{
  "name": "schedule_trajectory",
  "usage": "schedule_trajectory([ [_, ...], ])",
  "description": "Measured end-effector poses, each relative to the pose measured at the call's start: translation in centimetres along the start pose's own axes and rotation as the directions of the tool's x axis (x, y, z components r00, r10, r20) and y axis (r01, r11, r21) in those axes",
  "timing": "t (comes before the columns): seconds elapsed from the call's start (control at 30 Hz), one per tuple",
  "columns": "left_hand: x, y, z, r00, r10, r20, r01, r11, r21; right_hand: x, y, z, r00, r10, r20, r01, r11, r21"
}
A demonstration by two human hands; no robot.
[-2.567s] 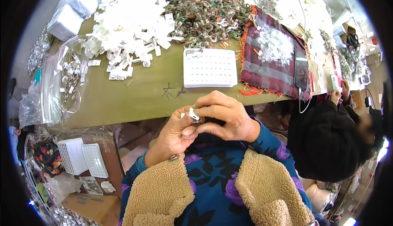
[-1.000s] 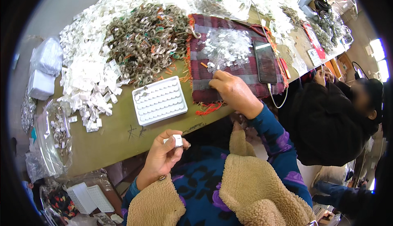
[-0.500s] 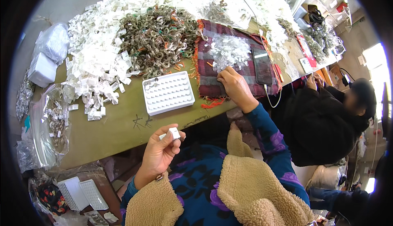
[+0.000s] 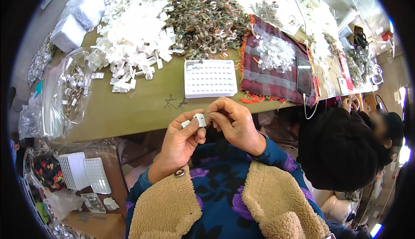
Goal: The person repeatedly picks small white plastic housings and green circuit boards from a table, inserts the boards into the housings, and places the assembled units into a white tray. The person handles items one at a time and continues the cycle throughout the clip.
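1. In the head view, our only 1, the left hand (image 4: 178, 141) pinches a small white block (image 4: 200, 120) between thumb and fingers, upright, near the right fingertips. We do well to grip it by its sides, so the face with the dark slot is free.
2. Another white bit (image 4: 185, 123) shows on the far side of that thumb; we cannot tell whether it is a separate piece. A light, even pinch should stop either from twisting.
3. The right hand (image 4: 237, 124) has thumb and forefinger pressed together just beside the block. We cannot tell what, if anything, is between them. We should bring those 2 tips in squarely, with little force, and let the left hand brace.
4. The 2 hands are in front of the edge of the green table (image 4: 129, 115), above our lap, so a slip could lose a small part. Working over the tabletop would be safer.
5. The white tray (image 4: 211, 94) lies straight ahead, with the clear pieces (image 4: 274, 53) on the plaid cloth (image 4: 264, 82) to its right: both look within easy reach, so we needn't stretch.
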State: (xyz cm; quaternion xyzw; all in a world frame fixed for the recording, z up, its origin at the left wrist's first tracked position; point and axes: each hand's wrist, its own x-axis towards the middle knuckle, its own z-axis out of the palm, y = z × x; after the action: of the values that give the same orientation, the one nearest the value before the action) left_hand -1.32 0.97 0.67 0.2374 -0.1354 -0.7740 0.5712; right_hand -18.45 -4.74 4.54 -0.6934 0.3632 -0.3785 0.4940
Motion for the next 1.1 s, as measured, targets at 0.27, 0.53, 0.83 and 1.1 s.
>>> schedule_trajectory([
  [0.27,0.3,-0.2,-0.1,1.0,0.0,0.018,0.001,1.0,-0.016,0.3,1.3,0.7,0.974,-0.223,-0.039,0.219,0.971,-0.091],
  [0.53,0.7,-0.3,0.1,1.0,0.012,0.007,-0.012,0.999,-0.033,0.4,2.1,1.2,0.99,-0.088,-0.106,0.108,0.972,0.21],
  [0.83,0.9,-0.4,-0.2,0.998,0.022,-0.051,-0.024,0.999,-0.022,1.0,2.6,0.6,0.979,-0.195,-0.055,0.193,0.981,-0.032],
  [1.1,-0.1,1.0,-0.4,0.974,0.146,-0.175,-0.122,0.983,0.14,2.7,2.0,2.6,0.936,-0.346,0.064,0.352,0.923,-0.159],
])
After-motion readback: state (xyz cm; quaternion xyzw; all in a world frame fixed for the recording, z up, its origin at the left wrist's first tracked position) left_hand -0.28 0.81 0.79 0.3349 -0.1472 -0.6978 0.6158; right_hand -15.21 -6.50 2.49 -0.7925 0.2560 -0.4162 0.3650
